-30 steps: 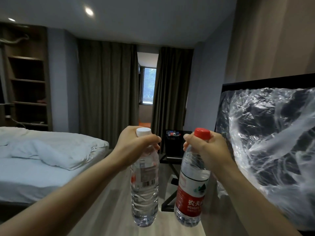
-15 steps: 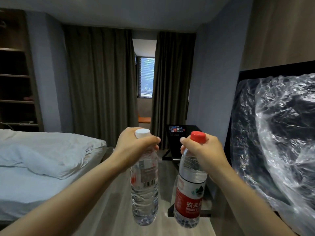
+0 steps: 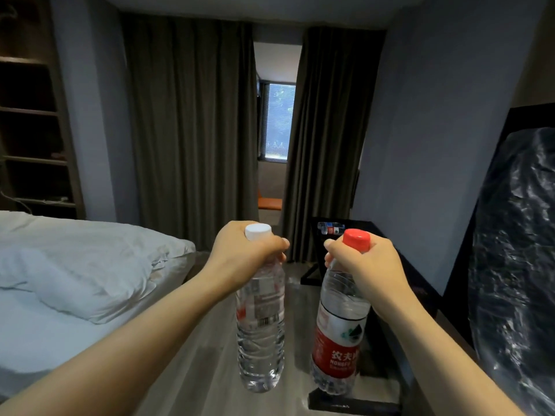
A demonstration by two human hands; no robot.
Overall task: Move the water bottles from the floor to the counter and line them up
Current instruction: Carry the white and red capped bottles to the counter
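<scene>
Black counter [image 3: 359,226], grey floor [image 3: 207,373], white bed [image 3: 75,283]

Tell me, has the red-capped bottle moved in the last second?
Yes. The red-capped bottle, gripped by the right hand, has been carried forward: the dark table by the curtains looks nearer, and the plastic-wrapped screen has slid right.

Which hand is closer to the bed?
Left. The left hand, gripping the white-capped bottle, is just right of the bed; the right hand, gripping the red-capped bottle, is farther right.
</scene>
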